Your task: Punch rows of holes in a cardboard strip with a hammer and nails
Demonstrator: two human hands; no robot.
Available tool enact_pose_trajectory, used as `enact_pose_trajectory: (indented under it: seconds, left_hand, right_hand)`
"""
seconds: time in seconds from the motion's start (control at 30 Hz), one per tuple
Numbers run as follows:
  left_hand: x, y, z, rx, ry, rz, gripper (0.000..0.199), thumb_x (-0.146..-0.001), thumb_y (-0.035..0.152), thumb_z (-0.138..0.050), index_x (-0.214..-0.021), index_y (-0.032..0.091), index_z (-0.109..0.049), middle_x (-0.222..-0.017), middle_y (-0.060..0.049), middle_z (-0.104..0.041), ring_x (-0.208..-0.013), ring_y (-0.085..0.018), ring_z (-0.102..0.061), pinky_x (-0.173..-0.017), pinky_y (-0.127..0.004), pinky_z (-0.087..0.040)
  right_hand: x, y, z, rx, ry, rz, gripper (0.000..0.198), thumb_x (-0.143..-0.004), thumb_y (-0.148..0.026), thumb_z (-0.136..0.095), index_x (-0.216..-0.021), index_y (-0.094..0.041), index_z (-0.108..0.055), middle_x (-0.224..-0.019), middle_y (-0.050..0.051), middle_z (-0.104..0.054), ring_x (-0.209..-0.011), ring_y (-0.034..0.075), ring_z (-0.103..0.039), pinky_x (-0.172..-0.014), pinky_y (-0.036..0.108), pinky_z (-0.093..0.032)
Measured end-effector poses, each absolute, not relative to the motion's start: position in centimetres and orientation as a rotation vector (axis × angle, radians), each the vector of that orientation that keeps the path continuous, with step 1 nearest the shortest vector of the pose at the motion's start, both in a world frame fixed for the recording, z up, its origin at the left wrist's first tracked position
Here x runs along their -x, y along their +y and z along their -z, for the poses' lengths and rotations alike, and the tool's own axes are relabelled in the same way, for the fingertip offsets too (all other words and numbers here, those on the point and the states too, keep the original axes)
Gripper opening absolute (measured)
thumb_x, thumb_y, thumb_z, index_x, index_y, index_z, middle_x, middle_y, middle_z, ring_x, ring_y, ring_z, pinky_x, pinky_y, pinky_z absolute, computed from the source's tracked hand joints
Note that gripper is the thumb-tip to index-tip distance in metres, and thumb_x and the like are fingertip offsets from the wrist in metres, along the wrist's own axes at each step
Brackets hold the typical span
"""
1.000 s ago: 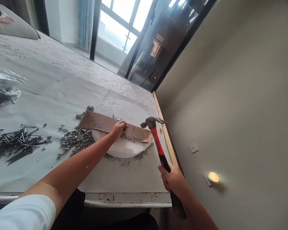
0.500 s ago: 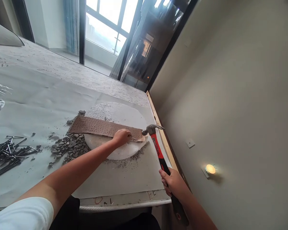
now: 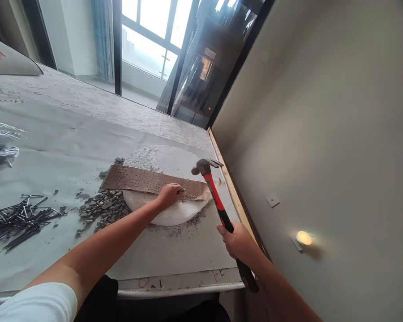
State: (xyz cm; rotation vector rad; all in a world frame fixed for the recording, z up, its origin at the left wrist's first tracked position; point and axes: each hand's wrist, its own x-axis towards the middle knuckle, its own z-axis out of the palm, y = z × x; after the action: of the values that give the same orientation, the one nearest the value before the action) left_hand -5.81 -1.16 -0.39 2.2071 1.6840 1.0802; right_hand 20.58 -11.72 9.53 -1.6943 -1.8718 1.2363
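Note:
My right hand (image 3: 241,243) is wrapped round the black and red handle of a claw hammer (image 3: 216,197). The hammer's metal head is raised above the right end of a brown strip (image 3: 137,179) dotted with rows of small holes. On that strip rests my left hand (image 3: 169,195), its fingers pinched together near the right end; what they hold is too small to make out. Beneath the strip lies a round white board (image 3: 174,215), partly covered by it. A few tiny bits show on the strip just right of my left fingertips.
Grey rubble (image 3: 105,206) is heaped by the board's left edge. Farther left are a pile of long nails (image 3: 23,219) and a clear plastic bag (image 3: 2,152). A wooden rail (image 3: 233,190) runs along the bed's right side, against the wall (image 3: 322,134).
The hammer has risen a little and its head has moved left, over the strip's end. My left hand stays pinched at the same spot on the strip. The view has shifted slightly.

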Motion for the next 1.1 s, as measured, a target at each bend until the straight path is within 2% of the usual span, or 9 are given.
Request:
enact_pose_trajectory:
  seconds: [0.13, 0.37, 0.47, 0.6, 0.77, 0.93, 1.1]
  left_hand:
    - [5.9, -0.9, 0.8, -2.213, 1.728, -1.081, 0.020, -0.077, 0.024, -0.057, -0.065, 0.015, -0.070, -0.064, -0.005, -0.066, -0.062, -0.015, -0.056, -0.059, -0.024, -0.037]
    - [5.9, -1.0, 0.9, -2.245, 1.736, -1.067, 0.022, -0.077, 0.025, -0.057, -0.060, 0.016, -0.068, -0.059, -0.004, -0.063, -0.058, -0.014, -0.054, -0.057, -0.023, -0.035]
    - [5.8, -1.2, 0.7, -2.220, 1.754, -1.040, 0.023, -0.078, 0.027, -0.057, -0.063, 0.016, -0.070, -0.063, -0.005, -0.065, -0.061, -0.015, -0.056, -0.058, -0.024, -0.036]
    - [5.7, -1.3, 0.7, -2.192, 1.717, -1.056, 0.020, -0.078, 0.026, -0.057, -0.069, 0.016, -0.072, -0.071, -0.006, -0.070, -0.067, -0.016, -0.060, -0.061, -0.024, -0.038]
    - [5.8, -1.3, 0.7, -2.175, 1.758, -1.015, 0.022, -0.077, 0.026, -0.056, -0.065, 0.015, -0.071, -0.066, -0.007, -0.068, -0.063, -0.016, -0.059, -0.060, -0.025, -0.039]
    - [5.8, -1.3, 0.7, -2.172, 1.698, -1.030, 0.022, -0.078, 0.025, -0.054, -0.068, 0.016, -0.072, -0.071, -0.007, -0.069, -0.068, -0.017, -0.060, -0.062, -0.025, -0.039]
    - [5.8, -1.3, 0.8, -2.163, 1.759, -0.995, 0.020, -0.076, 0.025, -0.056, -0.066, 0.015, -0.070, -0.069, -0.008, -0.067, -0.066, -0.017, -0.059, -0.060, -0.025, -0.037]
  right_hand:
    - [-20.2, -11.6, -9.2, 1.782, -2.040, -1.155, 0.024, -0.079, -0.036, -0.052, -0.065, -0.020, -0.041, -0.048, -0.007, -0.036, -0.039, 0.007, -0.032, -0.041, 0.021, -0.025]
    - [-20.5, -11.4, -8.9, 1.764, -2.001, -1.146, 0.026, -0.082, -0.041, -0.049, -0.068, -0.021, -0.040, -0.049, -0.007, -0.034, -0.038, 0.007, -0.031, -0.040, 0.022, -0.025]
    - [-20.3, -11.2, -8.6, 1.815, -2.008, -1.201, 0.024, -0.079, -0.038, -0.053, -0.066, -0.021, -0.041, -0.047, -0.007, -0.034, -0.037, 0.007, -0.031, -0.039, 0.022, -0.024]
    - [-20.2, -11.1, -8.7, 1.738, -1.918, -1.145, 0.026, -0.081, -0.043, -0.050, -0.070, -0.021, -0.043, -0.048, -0.007, -0.034, -0.038, 0.008, -0.032, -0.040, 0.022, -0.025]
    - [-20.0, -11.2, -8.4, 1.794, -2.021, -1.138, 0.027, -0.077, -0.037, -0.056, -0.063, -0.021, -0.041, -0.048, -0.005, -0.037, -0.042, 0.008, -0.033, -0.041, 0.022, -0.024]
    - [-20.0, -11.1, -8.6, 1.743, -2.000, -1.060, 0.026, -0.083, -0.041, -0.048, -0.068, -0.021, -0.042, -0.050, -0.006, -0.036, -0.042, 0.009, -0.033, -0.042, 0.023, -0.025]
    - [-19.8, -11.1, -8.8, 1.819, -2.069, -1.066, 0.024, -0.078, -0.033, -0.054, -0.062, -0.020, -0.041, -0.048, -0.005, -0.036, -0.041, 0.008, -0.032, -0.043, 0.023, -0.024]
